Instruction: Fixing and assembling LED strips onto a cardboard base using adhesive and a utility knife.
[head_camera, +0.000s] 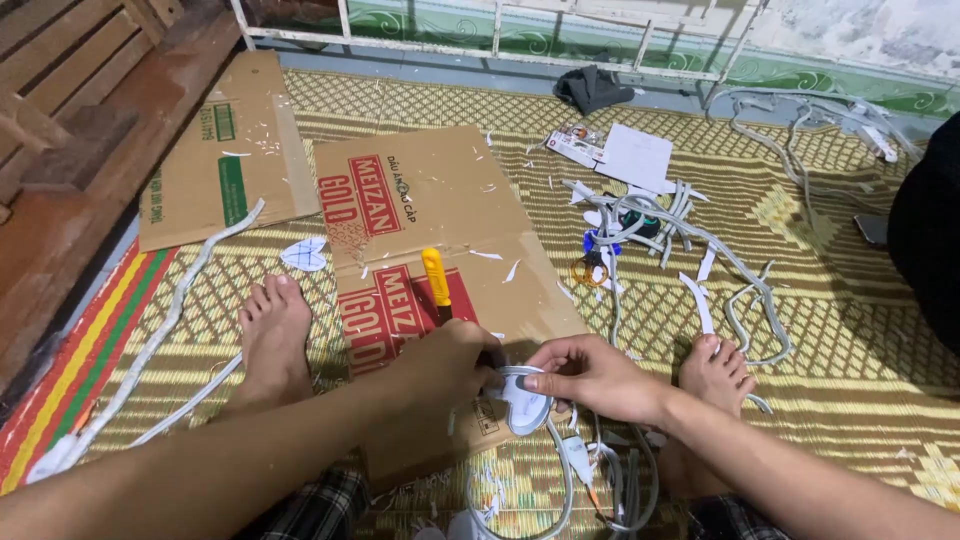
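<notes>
White foam piece (524, 402), apparently pinched between left hand (452, 362), right hand (590, 375)

We see our left hand (450, 362) and right hand (590, 377) pinching a small white oval foam piece (524, 402) over a flattened brown cardboard box (440, 215), beside a yellow-handled utility knife (437, 283).

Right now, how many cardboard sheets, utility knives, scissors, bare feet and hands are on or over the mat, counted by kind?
Cardboard sheets: 2, one and the other
Yellow utility knife: 1
Scissors: 1
Bare feet: 2, left foot, right foot
Hands: 2, left hand, right hand
Total: 8
</notes>
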